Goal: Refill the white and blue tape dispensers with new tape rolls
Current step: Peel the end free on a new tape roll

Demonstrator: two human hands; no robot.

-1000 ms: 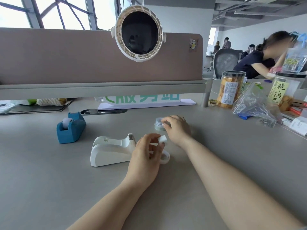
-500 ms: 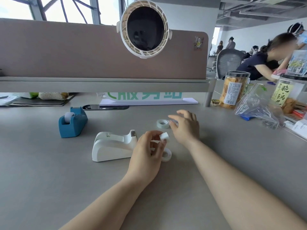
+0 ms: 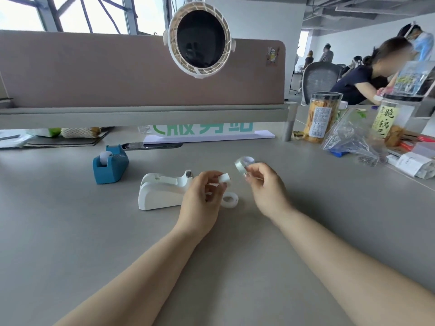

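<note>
- While our right hand (image 3: 266, 187) pinches the clear tape roll (image 3: 243, 164) by its rim, we hold it raised over the middle of the table (image 3: 70, 231).
- Our left hand (image 3: 202, 198) pinches a small white core (image 3: 224, 178), just left of that roll.
- A second tape roll (image 3: 231, 200) lies flat below the left hand, near the white dispenser (image 3: 160, 194).
- The blue dispenser (image 3: 110, 165) stands left of it, nearer the far edge.
</note>
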